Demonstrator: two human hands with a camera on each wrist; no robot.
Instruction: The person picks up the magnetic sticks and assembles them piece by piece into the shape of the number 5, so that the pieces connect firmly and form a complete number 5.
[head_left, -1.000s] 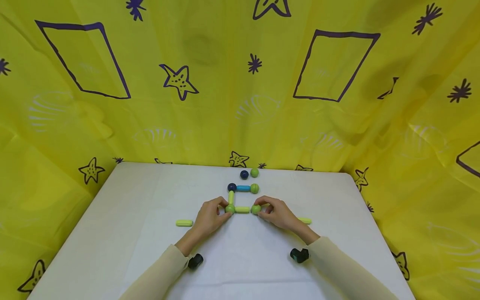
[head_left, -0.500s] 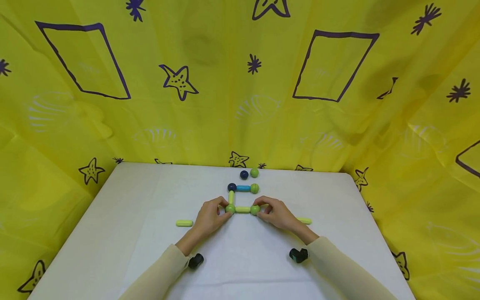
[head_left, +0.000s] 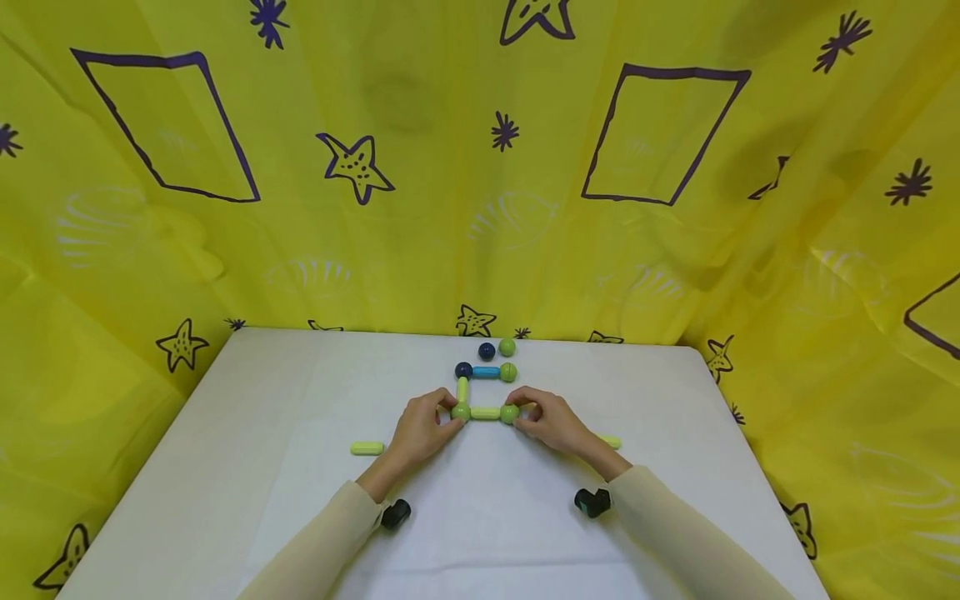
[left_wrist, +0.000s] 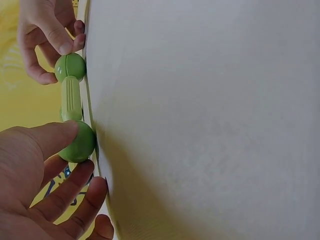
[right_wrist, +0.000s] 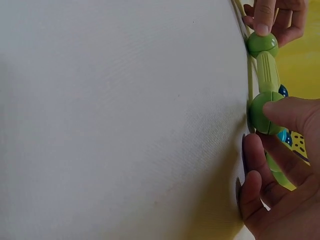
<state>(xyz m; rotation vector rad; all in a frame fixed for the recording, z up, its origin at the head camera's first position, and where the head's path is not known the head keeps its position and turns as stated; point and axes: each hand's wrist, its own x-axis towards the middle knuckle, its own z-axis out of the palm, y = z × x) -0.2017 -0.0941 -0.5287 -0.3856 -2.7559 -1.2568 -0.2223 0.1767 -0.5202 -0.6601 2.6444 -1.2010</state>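
Note:
My left hand [head_left: 420, 429] pinches a green ball [left_wrist: 79, 144] between thumb and fingers. A second green ball [right_wrist: 266, 113] is pinched by my right hand [head_left: 553, 423]. Between the two balls lies a pale-green rod [head_left: 486, 413], its ends touching both. Another pale-green rod [head_left: 462, 390] runs from the left ball back to a dark-blue ball [head_left: 464, 370]. From there a blue rod [head_left: 486, 372] reaches right to a further green ball [head_left: 508, 372]. Together these pieces form a shape open on its right side.
Behind the shape sit a loose dark-blue ball [head_left: 487, 351] and a loose green ball [head_left: 507, 347]. One loose pale-green rod [head_left: 367, 448] lies left of the left hand; another rod [head_left: 611, 441] is partly hidden behind the right wrist. A yellow curtain [head_left: 420, 233] surrounds the white table [head_left: 480, 525].
The right hand has moved its green ball slightly left, closing the small gap to the pale-green rod. Both hands and the joined pieces have since shifted a little away from me.

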